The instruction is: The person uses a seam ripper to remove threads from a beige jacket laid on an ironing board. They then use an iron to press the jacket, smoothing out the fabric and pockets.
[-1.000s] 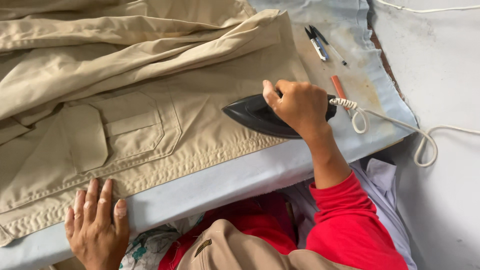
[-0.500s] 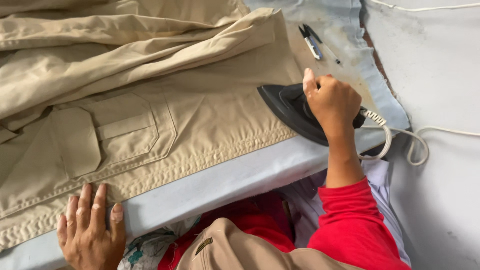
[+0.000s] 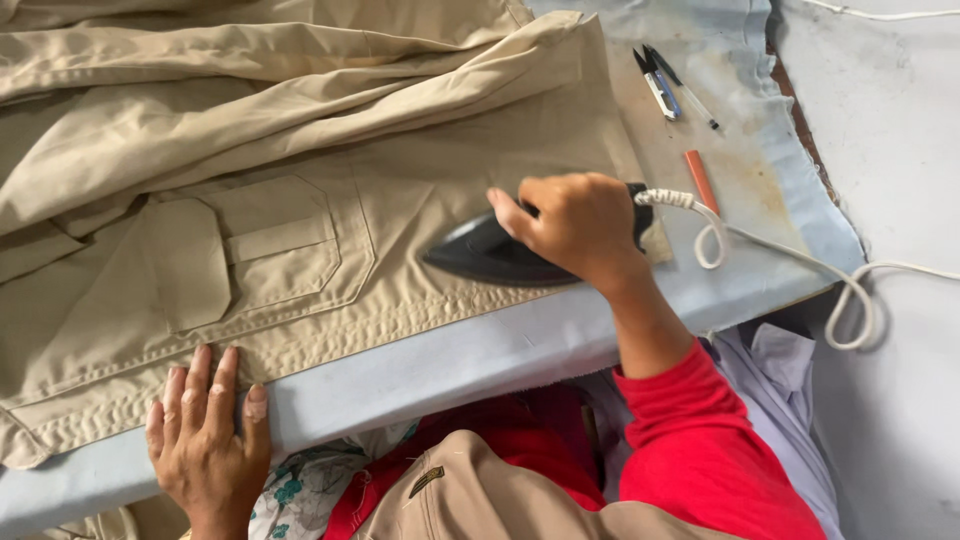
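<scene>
A khaki garment (image 3: 300,180) with a flapped pocket (image 3: 240,250) lies spread over a pale blue padded board (image 3: 450,360). My right hand (image 3: 575,225) grips the handle of a black iron (image 3: 480,255) that rests on the garment's lower hem, its tip pointing left. A white cord (image 3: 800,265) runs from the iron's back off the board's right end. My left hand (image 3: 205,440) lies flat, fingers together, pressing the garment's hem at the board's near edge.
Thread snips and a pen (image 3: 665,85) lie at the board's far right, an orange chalk stick (image 3: 700,180) below them. A grey surface (image 3: 890,150) is to the right. Red and khaki cloth (image 3: 480,480) lies under the board's near edge.
The iron slid right to the garment's edge, then came back left onto the hem. My left hand has stayed on the hem at the near edge.
</scene>
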